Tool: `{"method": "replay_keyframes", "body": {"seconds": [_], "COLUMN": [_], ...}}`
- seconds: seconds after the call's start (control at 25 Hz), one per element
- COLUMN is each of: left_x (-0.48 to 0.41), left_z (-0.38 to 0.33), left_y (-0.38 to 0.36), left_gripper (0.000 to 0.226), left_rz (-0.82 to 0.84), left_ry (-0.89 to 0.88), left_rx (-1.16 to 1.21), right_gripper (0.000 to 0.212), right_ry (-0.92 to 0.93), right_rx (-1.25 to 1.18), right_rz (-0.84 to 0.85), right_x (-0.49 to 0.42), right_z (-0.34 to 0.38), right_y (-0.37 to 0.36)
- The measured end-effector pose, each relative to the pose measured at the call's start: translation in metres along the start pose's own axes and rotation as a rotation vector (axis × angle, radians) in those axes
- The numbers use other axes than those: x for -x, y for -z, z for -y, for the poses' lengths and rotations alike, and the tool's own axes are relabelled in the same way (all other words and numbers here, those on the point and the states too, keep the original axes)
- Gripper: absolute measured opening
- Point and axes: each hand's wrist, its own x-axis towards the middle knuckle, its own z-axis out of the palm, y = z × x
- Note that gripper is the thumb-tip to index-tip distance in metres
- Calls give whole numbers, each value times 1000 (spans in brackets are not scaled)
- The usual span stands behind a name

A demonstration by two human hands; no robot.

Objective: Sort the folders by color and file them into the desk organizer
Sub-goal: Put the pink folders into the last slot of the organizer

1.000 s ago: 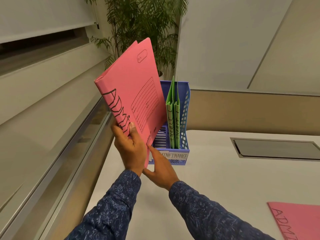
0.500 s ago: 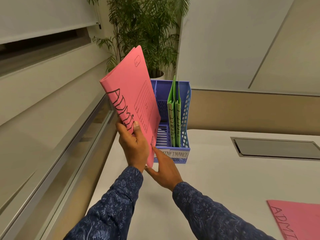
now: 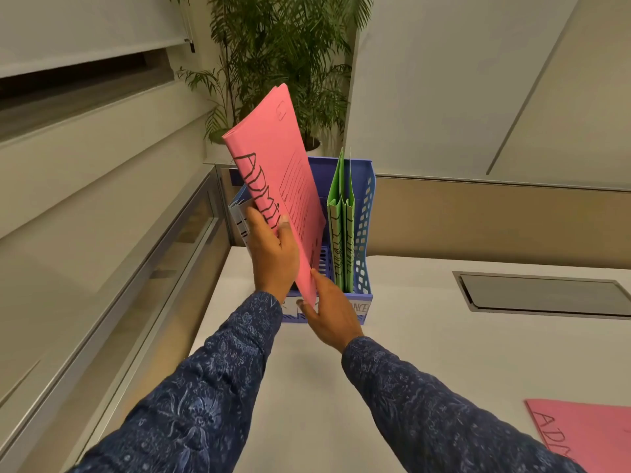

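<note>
At the lower right of the frame, nearest the viewer, a second pink folder (image 3: 587, 435) marked in black lies flat on the counter (image 3: 426, 353). It is well apart from everything else and not yet filed.

Further in, at mid-frame, the right hand (image 3: 329, 314) lies with its fingers fairly straight against the bottom corner of the pink folder (image 3: 280, 186), steadying it rather than gripping. The left hand (image 3: 273, 254) holds that folder by its spine, thumb on the front face and fingers behind. The folder is tilted, its top leaning to the upper left, and its lower edge is over the front of the blue organizer (image 3: 363, 213) but not down in a slot.

In the organizer, two green folders (image 3: 341, 227) stand upright in the right-hand slot, above a label ending "NCE". A pale folder (image 3: 239, 220) shows at the left slot, mostly hidden by the left hand. The middle slot looks free.

My reading is that the green folders are done and the pink ones are in hand: one about to go in, one waiting. Whether other folders remain outside the frame cannot be told. A potted plant (image 3: 280, 56) stands behind.
</note>
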Motion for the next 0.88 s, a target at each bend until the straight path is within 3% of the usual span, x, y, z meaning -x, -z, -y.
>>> {"method": "replay_keyframes", "body": {"seconds": [0.32,0.64,0.88], "left_x": [-31,-32,-32], "left_z": [12,21,20], "left_y": [-9,-5,-4], "left_gripper": [42,56,65], "left_rz": [140,212,262], "left_ry": [6,-57,-47], "left_rx": [-81,-124,-103], "right_gripper": [56,50,32], "right_ry": [-40,-75,-86], "right_rx": [207,334,406], "right_rz": [-52,-26,21], "right_x": [-23,-40,-52], "right_z": [-4,-5,-10], "right_y": [-2,-8,-8]}}
